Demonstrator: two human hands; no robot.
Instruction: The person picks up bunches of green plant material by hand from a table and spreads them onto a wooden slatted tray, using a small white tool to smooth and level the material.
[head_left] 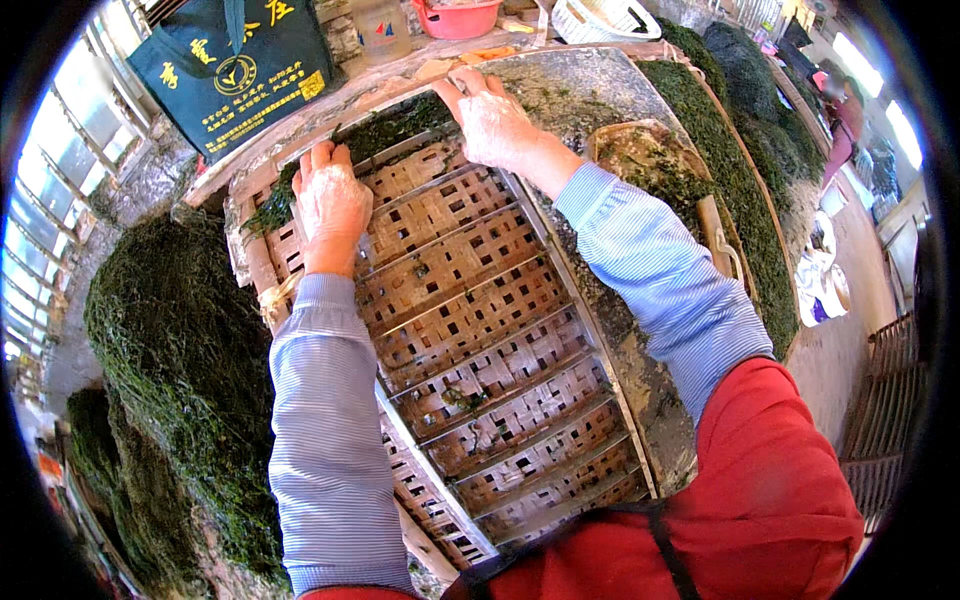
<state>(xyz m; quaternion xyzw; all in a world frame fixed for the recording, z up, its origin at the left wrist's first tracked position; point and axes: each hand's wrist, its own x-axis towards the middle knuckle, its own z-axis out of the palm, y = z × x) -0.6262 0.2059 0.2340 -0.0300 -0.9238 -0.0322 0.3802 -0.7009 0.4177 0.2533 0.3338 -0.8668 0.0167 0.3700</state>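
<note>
The slatted woven panel [455,290] lies directly below the person, its long axis running from near right to far left; its cross bars lie across that axis; a few green scraps rest on its weave. A band of green leaf [400,125] lies along its far end, between the two hands. The left hand [335,205] is at the far left, its fingers bent and close together; the right hand [500,125] reaches farther, at the far right corner, its fingers slightly parted and bent downward; whether either set grips the edge, I cannot tell. From both sets of fingertips the panel extends toward the near side; the right hand is nearer its right rail [575,290]. Outward: a leaf heap [185,370] at left; a dark green bag [240,85] at far left.
</note>
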